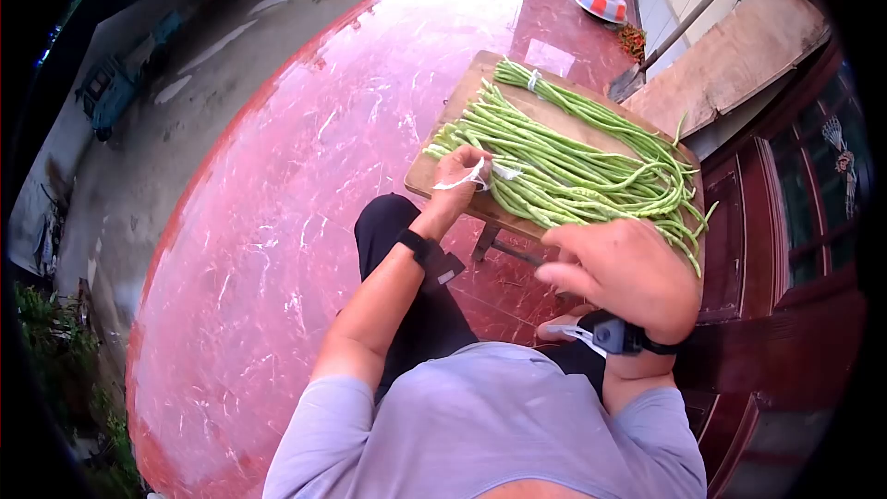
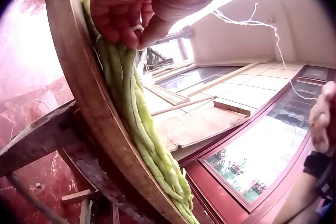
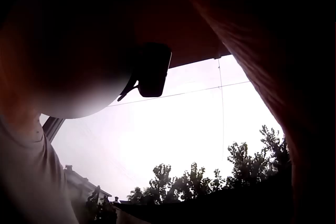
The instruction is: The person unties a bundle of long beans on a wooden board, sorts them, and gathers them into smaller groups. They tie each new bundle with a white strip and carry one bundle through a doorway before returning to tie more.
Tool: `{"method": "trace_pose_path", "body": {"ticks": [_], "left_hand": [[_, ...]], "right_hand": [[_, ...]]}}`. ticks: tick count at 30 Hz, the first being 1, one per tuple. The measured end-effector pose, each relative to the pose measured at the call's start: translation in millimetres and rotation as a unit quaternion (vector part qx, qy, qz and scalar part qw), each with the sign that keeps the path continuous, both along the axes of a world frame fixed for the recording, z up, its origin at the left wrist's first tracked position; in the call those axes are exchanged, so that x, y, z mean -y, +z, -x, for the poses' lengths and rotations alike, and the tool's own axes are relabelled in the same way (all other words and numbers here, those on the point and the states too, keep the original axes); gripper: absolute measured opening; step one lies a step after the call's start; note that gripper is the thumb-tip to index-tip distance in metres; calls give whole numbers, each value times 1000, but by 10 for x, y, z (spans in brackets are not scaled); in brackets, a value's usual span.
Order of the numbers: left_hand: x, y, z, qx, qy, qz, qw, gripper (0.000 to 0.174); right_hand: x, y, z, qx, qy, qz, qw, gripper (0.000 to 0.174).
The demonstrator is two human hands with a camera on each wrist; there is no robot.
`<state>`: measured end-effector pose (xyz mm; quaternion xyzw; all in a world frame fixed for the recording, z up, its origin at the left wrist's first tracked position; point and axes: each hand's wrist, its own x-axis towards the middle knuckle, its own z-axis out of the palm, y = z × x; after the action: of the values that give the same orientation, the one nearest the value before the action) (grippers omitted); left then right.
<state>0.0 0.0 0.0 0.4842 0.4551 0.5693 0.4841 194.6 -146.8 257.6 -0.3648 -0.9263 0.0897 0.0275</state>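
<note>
In the head view, my left hand (image 1: 459, 180) pinches white string (image 1: 462, 183) at the near-left side of a large bundle of long green beans (image 1: 564, 171). The left wrist view shows the left fingertips together against the beans (image 2: 128, 87), and loose white string (image 2: 281, 50) running across to my right hand (image 2: 321, 116). My right hand (image 1: 628, 268) is raised over the board's near edge with bent fingers; its grip on the string is partly hidden. A second bean bundle (image 1: 591, 109), tied with a white band, lies behind.
The beans lie on a wooden board (image 1: 422, 171) on a low stand above a glossy red floor (image 1: 277, 249). Covered dishes (image 1: 601, 2) stand at the far right. A plywood sheet (image 1: 730, 60) and a dark red door (image 1: 771, 203) flank the right side.
</note>
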Motion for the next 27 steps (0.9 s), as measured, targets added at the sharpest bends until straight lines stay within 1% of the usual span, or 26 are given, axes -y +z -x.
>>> {"method": "trace_pose_path", "body": {"ticks": [1,2,3,4,5,6,7,8,9,10,11,13,14,16,18,19,20,21,24,26,27], "left_hand": [[4,39,-29,-24,12,-7,1000,11],[33,62,-66,-48,22,-11,999,11],[178,-4,-5,-61,18,-11,998,10],[159,35,1,-74,17,-39,996,10],[136,71,-18,-83,16,-69,994,10],[130,83,-47,-88,19,-93,992,8],[175,140,-71,-125,46,-114,985,9],[223,206,-84,-164,71,-135,975,10],[239,258,-85,-203,95,-159,962,11],[187,237,-77,-253,121,-199,939,14],[183,258,-80,-271,134,-201,932,14],[186,293,-97,-305,163,-204,916,15],[169,270,-77,-349,164,-226,895,23],[184,271,-68,-399,140,-236,875,30],[208,281,-50,-455,109,-231,853,40],[225,295,-57,-449,119,-238,853,38],[248,311,-74,-443,129,-245,852,37],[264,341,-86,-437,139,-253,852,35],[266,339,-115,-441,181,-228,849,31],[255,304,-120,-429,182,-229,855,29],[250,283,-122,-423,183,-229,857,28]], "right_hand": [[79,120,-87,-81,115,48,989,26],[98,302,-182,-83,257,140,953,25],[40,387,-175,-97,386,248,883,24],[-96,330,-185,-192,500,286,794,24],[-279,238,-198,-286,497,344,743,24],[-414,111,-220,-374,486,398,682,26],[-351,-49,-205,-544,272,436,663,21],[-433,-112,-170,-549,31,381,743,20],[-700,-325,16,-558,-70,350,749,20],[-1001,-693,117,-539,-105,268,792,19],[-1257,-1070,183,-514,-139,183,826,17],[-1537,-1519,253,-421,-176,91,885,15],[-1639,-1703,306,-442,-175,118,872,15],[-1761,-1945,437,-484,-172,173,840,15],[-1807,-2041,524,-488,-148,214,833,16],[-1812,-2059,547,-489,-136,234,829,16],[-1806,-2076,556,-507,-114,271,810,14],[-1835,-2086,543,-489,-111,284,817,14],[-1944,-2060,467,-439,-103,323,832,12],[-1977,-2015,426,-415,-95,346,836,12],[-1965,-1973,418,-403,-94,340,845,12]]}}
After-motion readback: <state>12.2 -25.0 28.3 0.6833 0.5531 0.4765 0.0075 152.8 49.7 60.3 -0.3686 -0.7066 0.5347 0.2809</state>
